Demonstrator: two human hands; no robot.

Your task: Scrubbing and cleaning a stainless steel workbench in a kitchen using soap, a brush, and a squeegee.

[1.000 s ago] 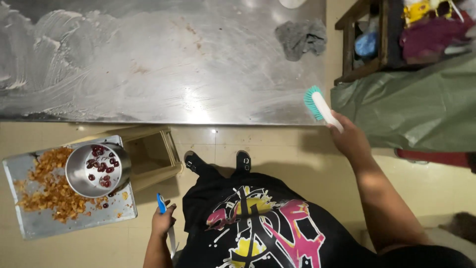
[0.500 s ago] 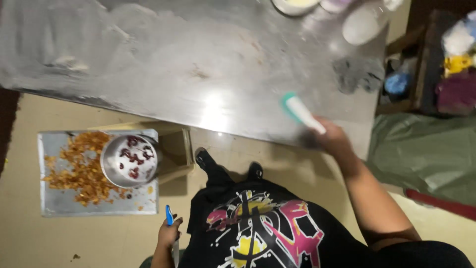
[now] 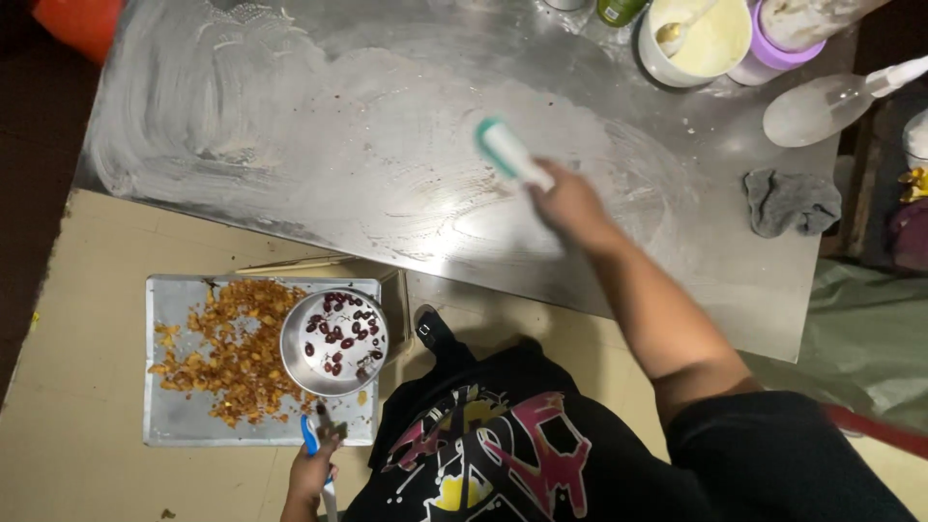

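My right hand (image 3: pixel 570 201) grips the white handle of a teal-headed brush (image 3: pixel 507 152), held over the middle of a steel table (image 3: pixel 290 126) smeared with whitish swirls. My left hand (image 3: pixel 311 474) hangs low by my hip, closed on a blue-handled tool (image 3: pixel 311 440) with a metal blade pointing down. It is beside the near edge of a metal tray (image 3: pixel 174 425) holding orange-brown crumbs. A steel bowl (image 3: pixel 333 340) with dark red pieces sits on that tray.
At the table's far right stand a bowl of pale yellow cream with a spoon (image 3: pixel 696 39), a purple-rimmed container (image 3: pixel 783 34), a clear flask lying down (image 3: pixel 822 106) and a grey rag (image 3: pixel 791 201). A green sheet (image 3: pixel 860 338) lies right of the table. Wooden sticks (image 3: pixel 290 263) rest by the tray.
My right hand has carried the brush from the table's near right edge up and left onto the middle of the surface. My view has shifted. The left hand stays low with its tool.
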